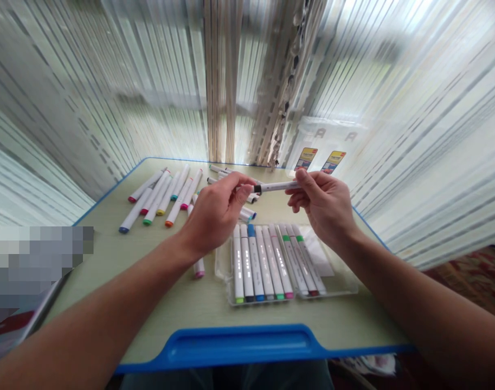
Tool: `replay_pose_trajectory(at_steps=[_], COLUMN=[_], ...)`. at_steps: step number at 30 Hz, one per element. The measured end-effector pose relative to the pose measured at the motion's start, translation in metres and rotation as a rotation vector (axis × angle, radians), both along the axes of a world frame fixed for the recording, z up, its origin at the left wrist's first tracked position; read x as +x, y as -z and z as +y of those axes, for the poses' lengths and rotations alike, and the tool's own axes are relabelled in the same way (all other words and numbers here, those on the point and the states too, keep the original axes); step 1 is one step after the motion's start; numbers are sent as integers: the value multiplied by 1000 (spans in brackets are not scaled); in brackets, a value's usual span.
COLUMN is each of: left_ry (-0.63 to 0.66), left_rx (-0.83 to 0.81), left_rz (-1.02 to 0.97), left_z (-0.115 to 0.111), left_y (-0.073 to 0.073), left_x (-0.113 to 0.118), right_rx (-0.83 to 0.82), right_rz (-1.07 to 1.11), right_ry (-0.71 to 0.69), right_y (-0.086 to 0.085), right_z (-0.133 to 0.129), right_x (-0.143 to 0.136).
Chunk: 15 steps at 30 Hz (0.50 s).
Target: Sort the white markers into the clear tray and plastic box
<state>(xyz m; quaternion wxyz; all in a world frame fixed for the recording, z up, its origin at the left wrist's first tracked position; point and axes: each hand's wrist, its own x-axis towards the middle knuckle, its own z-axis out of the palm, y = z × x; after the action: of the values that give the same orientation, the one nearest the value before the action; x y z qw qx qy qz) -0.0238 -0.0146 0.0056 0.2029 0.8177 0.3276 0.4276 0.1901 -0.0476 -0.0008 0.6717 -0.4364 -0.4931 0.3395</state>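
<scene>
A white marker (277,186) with a dark band lies level between my two hands, above the table. My left hand (218,211) pinches its left end between thumb and fingers. At the other end, my right hand (326,203) grips the marker with thumb and forefinger, its other fingers curled below. Under them a clear plastic case (340,287) lies open, with several white markers (263,262) side by side in it, their ends in lime, black, blue, green, pink and dark red. The right part of the case shows bare plastic.
Loose markers (161,195) with coloured ends lie scattered at the table's left and behind my left hand. A clear container (324,141) with two yellow labels stands at the back right. The table (158,314) has a blue edge and a blue front tray (243,346). String curtains (169,81) hang behind.
</scene>
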Motion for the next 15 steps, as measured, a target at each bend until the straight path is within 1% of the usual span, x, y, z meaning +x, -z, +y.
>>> replay_pose_trajectory(at_steps=[3, 5, 7, 10, 13, 15], left_ry=[5, 22, 24, 11, 13, 41], left_rx=[-145, -239, -290, -272, -222, -196], left_rz=[-215, -364, -455, -473, -404, -342], left_z=[6, 11, 15, 15, 9, 4], left_y=[4, 6, 6, 4, 1, 0], left_x=[1, 1, 2, 1, 1, 2], right_rx=[-41, -80, -136, -229, -273, -281], right_rz=[19, -11, -68, -168, -211, -213], right_ry=[-79, -150, -229, -335, -400, -429], right_y=[2, 1, 0, -4, -7, -7], right_z=[0, -2, -5, -9, -12, -12], right_x=[-1, -4, -6, -10, -11, -11])
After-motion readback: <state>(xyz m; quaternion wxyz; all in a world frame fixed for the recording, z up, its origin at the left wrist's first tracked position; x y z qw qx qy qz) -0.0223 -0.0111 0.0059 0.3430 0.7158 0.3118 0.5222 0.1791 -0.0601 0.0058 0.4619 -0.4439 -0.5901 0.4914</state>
